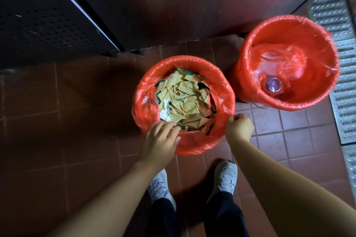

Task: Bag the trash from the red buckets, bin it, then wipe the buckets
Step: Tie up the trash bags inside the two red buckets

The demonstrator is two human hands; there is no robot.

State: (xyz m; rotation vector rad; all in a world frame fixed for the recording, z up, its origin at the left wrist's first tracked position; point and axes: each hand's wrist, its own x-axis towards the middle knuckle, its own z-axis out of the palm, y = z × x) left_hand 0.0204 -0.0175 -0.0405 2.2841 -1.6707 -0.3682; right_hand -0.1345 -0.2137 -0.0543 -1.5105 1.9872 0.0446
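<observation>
Two red buckets lined with thin red plastic bags stand on the tiled floor. The near bucket [194,146] is full of crumpled tan and green paper wrappers [185,100]. My left hand [160,140] grips the liner at the near rim, fingers curled over its edge. At the right side of that rim my right hand [239,127] pinches the liner. The far right bucket [289,63] holds a loose red bag and a clear plastic cup [273,84] at its bottom.
A dark metal cabinet [173,5] stands right behind the buckets, with a perforated dark panel [38,25] to the left. A metal drain grate [342,63] runs along the floor on the right. My white shoes [225,177] stand just before the near bucket.
</observation>
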